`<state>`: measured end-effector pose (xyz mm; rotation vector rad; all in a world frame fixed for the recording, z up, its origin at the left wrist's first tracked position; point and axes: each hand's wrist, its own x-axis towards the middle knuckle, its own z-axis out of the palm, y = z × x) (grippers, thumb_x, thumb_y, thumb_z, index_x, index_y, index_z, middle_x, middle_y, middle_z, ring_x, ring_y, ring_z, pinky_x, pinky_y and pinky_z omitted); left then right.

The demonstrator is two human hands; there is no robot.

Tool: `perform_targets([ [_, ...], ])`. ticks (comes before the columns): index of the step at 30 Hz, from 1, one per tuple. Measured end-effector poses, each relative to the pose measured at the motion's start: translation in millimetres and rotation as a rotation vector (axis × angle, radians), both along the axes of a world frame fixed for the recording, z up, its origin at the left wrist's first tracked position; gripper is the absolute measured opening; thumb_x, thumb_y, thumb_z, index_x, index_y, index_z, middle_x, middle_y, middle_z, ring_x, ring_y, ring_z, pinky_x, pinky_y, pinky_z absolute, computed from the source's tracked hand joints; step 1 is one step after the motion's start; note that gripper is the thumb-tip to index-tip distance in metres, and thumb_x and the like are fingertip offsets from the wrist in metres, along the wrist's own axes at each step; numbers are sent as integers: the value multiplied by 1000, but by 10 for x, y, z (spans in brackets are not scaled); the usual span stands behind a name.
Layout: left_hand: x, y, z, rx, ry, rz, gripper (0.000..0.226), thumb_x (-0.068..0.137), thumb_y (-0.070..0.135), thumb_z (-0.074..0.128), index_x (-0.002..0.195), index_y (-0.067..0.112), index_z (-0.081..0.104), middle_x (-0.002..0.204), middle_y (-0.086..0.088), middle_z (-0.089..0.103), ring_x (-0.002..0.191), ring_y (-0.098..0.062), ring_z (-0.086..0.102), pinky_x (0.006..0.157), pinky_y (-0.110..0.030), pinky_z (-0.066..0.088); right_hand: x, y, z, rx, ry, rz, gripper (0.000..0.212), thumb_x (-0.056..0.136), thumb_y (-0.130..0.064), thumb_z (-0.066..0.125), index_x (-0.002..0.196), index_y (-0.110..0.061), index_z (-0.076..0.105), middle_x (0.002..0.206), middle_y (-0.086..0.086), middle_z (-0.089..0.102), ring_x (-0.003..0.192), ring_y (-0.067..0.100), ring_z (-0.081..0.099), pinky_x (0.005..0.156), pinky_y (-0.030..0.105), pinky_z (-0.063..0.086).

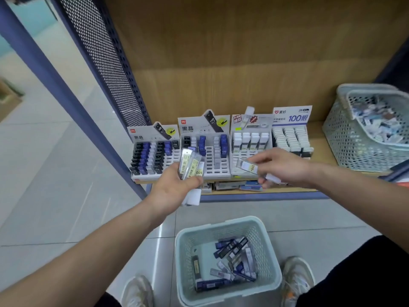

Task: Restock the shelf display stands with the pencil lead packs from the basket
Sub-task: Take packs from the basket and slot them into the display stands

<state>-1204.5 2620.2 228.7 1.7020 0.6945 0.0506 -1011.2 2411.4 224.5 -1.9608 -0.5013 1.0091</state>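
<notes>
My left hand (174, 187) grips a fan of several clear pencil lead packs (191, 163) with yellow labels, held up in front of the two left display stands. My right hand (285, 166) pinches one clear lead pack (247, 166) just in front of the third display stand (251, 140), which holds a back row of white-capped packs. The left stand (155, 151) and second stand (205, 149) carry black and blue packs with empty slots. A fourth stand (292, 138) is nearly full. On the floor below, a pale green basket (188, 238) holds several loose lead packs (234, 258).
A second mesh basket (354, 138) full of small packs sits on the shelf at the right. Boxes lie along the shelf's front edge (232, 185). A blue perforated side panel (106, 69) bounds the shelf on the left. My shoes flank the floor basket.
</notes>
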Motion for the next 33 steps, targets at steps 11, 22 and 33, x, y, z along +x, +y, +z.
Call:
perform_targets([
  [11,370,182,-341,18,53,-38,23,91,30,73,110,22,63,92,-3,72,70,-7,66,51,-20,49,1130,91,-657,-148,-353,-209,14,96,-7,56,106,-16,51,79,14,71,64,21,63,64,40,54],
  [22,507,296,-531,40,103,-92,25,90,34,75,111,29,63,103,-7,73,95,-24,69,82,-35,55,1432,466,-1012,-168,-629,54,6,98,-16,59,95,-21,59,86,-1,70,83,20,66,64,23,47],
  [33,650,284,-458,34,56,-49,27,92,26,72,117,26,62,95,3,71,69,4,63,57,-5,45,1422,573,-1061,-78,-890,4,11,91,-10,67,95,-19,61,88,-4,63,72,15,63,67,29,47],
])
